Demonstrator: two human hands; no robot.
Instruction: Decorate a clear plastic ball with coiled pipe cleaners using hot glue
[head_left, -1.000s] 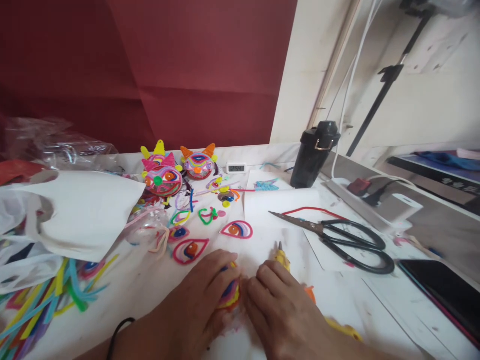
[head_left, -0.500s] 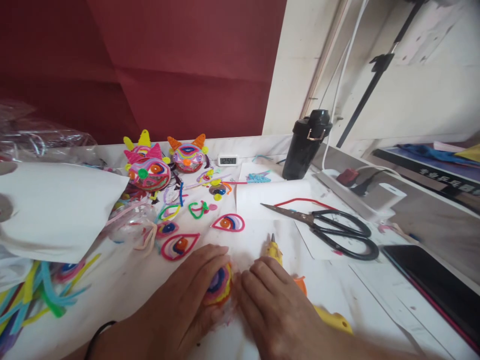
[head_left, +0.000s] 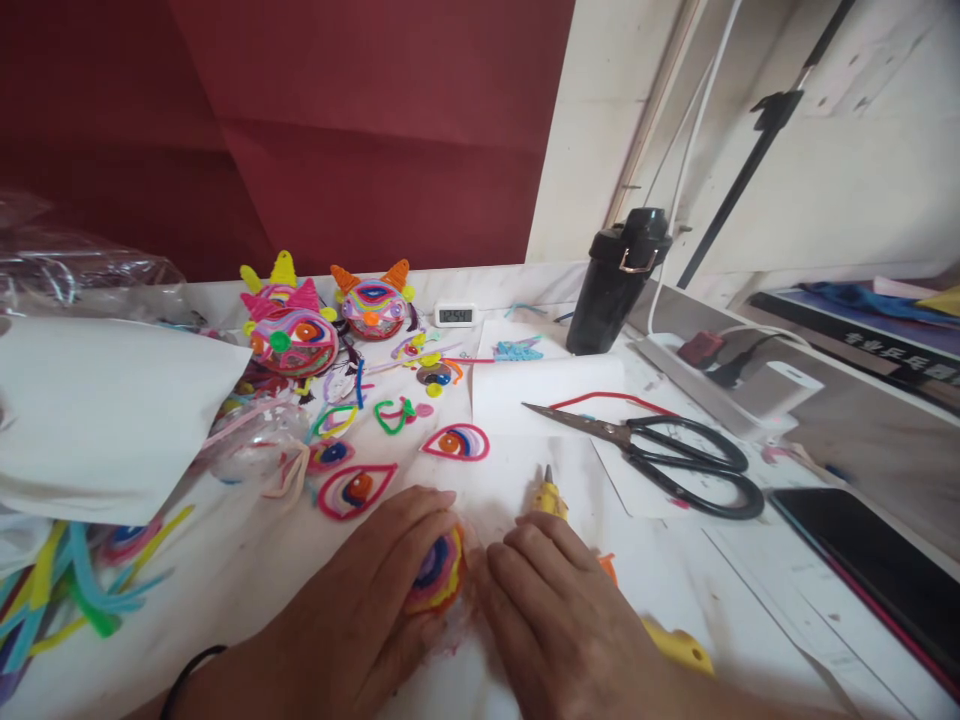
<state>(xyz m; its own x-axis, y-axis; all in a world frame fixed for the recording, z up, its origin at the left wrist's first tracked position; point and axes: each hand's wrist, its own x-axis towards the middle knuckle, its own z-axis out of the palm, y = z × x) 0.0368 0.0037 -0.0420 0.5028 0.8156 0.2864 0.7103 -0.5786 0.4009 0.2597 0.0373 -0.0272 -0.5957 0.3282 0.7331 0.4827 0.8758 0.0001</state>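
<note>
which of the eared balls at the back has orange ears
The rightmost eared ball, beside the small white clock. Its ears are orange, unlike the pink-eared ball to its left and the yellow-eared ball partly hidden behind that one.

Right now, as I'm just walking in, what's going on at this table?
A person's left hand holds a colourful ringed piece near the tabletop. The right hand is close beside it, partly covering a yellow tool; its grip isn't clear. Pink-edged eye shapes lie just beyond, with scissors to the right and decorated balls farther back.
</note>
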